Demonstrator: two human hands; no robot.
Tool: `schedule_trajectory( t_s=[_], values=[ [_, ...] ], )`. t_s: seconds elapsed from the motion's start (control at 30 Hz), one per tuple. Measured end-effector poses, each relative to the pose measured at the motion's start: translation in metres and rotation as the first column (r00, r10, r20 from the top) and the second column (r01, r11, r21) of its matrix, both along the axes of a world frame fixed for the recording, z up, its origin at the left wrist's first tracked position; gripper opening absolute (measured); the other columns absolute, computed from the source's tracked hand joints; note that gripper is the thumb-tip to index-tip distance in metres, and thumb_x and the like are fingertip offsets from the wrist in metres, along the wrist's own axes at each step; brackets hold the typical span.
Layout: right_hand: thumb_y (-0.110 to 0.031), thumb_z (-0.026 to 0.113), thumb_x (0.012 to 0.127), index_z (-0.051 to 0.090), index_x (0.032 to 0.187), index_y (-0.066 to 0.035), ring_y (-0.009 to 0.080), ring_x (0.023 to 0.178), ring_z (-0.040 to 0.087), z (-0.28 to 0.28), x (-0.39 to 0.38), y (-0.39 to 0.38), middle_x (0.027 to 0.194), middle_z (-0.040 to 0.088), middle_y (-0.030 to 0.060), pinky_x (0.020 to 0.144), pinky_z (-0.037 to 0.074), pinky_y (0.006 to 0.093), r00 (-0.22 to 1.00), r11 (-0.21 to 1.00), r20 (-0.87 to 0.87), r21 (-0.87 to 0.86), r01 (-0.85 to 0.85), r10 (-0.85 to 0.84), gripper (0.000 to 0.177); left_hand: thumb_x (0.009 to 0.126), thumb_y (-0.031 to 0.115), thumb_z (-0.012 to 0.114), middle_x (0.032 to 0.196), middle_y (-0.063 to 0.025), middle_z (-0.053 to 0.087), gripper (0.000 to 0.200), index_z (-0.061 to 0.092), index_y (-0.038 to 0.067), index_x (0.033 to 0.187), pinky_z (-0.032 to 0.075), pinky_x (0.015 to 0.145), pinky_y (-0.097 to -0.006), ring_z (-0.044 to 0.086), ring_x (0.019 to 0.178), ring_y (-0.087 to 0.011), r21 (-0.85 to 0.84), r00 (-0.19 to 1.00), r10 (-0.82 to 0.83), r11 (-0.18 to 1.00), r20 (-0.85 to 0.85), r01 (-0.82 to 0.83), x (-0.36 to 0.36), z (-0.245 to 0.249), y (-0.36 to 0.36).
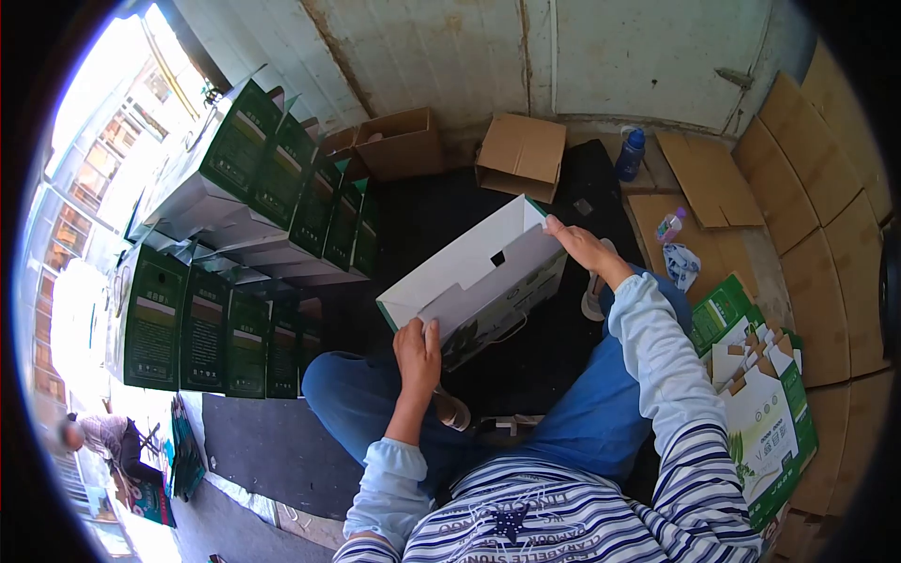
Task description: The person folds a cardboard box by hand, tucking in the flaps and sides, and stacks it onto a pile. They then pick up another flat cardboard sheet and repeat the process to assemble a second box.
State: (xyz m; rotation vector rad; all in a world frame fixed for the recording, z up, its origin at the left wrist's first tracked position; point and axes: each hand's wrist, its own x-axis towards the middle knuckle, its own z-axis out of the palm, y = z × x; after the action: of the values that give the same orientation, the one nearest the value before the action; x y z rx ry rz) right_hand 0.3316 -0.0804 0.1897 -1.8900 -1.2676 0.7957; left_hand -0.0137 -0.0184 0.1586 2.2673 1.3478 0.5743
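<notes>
Between my knees stands a printed carton (460, 266) with a white inner side and a green printed front, tilted with its left end lower in view. A small dark cutout shows in its white panel, and a pale cord handle (510, 330) hangs on the printed side. My left hand (416, 357) grips the carton's near left edge, thumb up against the rim. At the far right corner, my right hand (580, 246) is closed over the edge with its thumb at the top. Part of the fingers of both hands is hidden.
Green printed cartons (246, 150) stand in two stacked rows on the left. Brown boxes (524, 150) and a blue bottle (631, 155) sit by the wall. Flattened printed cartons (771, 422) lie at right beside piled brown cartons (817, 281). Another person (113, 446) is at lower left.
</notes>
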Motion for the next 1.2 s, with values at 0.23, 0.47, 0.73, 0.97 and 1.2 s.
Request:
schedule_trajectory(
  t_s=[0.23, 0.47, 0.73, 0.97, 1.2],
  values=[
    [-0.03, 0.064, 0.081, 0.045, 0.136, -0.011, 0.0354, 0.123, 0.044, -0.002, -0.028, -0.008, 0.132, 0.048, 0.0162, 0.103, 0.035, 0.0428, 0.776, 0.971, 0.629, 0.209, -0.114, -0.044, 0.061, 0.089, 0.017, 0.059, 0.109, -0.023, 0.056, 0.048, 0.045, 0.001, 0.132, 0.038, 0.091, -0.0451, 0.052, 0.103, -0.0355, 0.147, 0.986, 0.138, 0.978, 0.096, -0.151, 0.018, 0.007, -0.009],
    [-0.037, 0.076, 0.072, 0.047, 0.135, -0.015, 0.0334, 0.132, 0.035, -0.01, -0.046, 0.002, 0.144, 0.038, 0.0122, 0.109, 0.027, 0.0439, 0.589, 0.924, 0.76, -0.039, -0.38, 0.274, 0.072, 0.081, 0.027, 0.067, 0.135, -0.019, 0.045, 0.059, 0.047, 0.004, 0.132, 0.03, 0.104, -0.0509, 0.041, 0.125, -0.0342, 0.429, 0.966, -0.092, 0.883, -0.243, 0.191, 0.016, 0.003, -0.016],
    [-0.037, 0.075, 0.073, 0.058, 0.124, -0.011, 0.0319, 0.126, 0.042, -0.018, -0.046, 0.013, 0.131, 0.051, 0.0113, 0.104, 0.032, 0.0439, 0.63, 0.905, 0.667, -0.172, -0.389, 0.398, 0.059, 0.079, 0.028, 0.068, 0.131, -0.0113, 0.051, 0.054, 0.051, 0.006, 0.126, 0.028, 0.105, -0.0534, 0.043, 0.124, -0.0338, 0.337, 0.936, -0.141, 0.907, -0.322, 0.253, 0.013, -0.01, -0.01],
    [-0.039, 0.073, 0.076, 0.06, 0.12, -0.009, 0.0318, 0.121, 0.045, -0.025, -0.043, 0.006, 0.129, 0.052, 0.0117, 0.103, 0.033, 0.0445, 0.665, 0.914, 0.691, 0.015, -0.406, 0.284, 0.055, 0.08, 0.027, 0.068, 0.128, -0.0174, 0.052, 0.056, 0.049, 0.005, 0.128, 0.027, 0.106, -0.052, 0.042, 0.125, -0.0338, 0.354, 0.966, -0.135, 0.912, -0.22, 0.208, 0.013, -0.004, -0.012],
    [-0.043, 0.058, 0.087, 0.059, 0.116, -0.001, 0.0365, 0.117, 0.049, -0.023, -0.011, 0.009, 0.127, 0.051, 0.019, 0.098, 0.04, 0.0413, 0.845, 0.948, 0.496, 0.316, 0.042, -0.202, 0.05, 0.09, 0.039, 0.057, 0.127, -0.0253, 0.049, 0.063, 0.041, -0.004, 0.134, 0.034, 0.104, -0.0436, 0.045, 0.123, -0.0359, -0.075, 0.869, 0.265, 0.963, 0.419, -0.257, -0.011, -0.01, 0.027]
  ],
)
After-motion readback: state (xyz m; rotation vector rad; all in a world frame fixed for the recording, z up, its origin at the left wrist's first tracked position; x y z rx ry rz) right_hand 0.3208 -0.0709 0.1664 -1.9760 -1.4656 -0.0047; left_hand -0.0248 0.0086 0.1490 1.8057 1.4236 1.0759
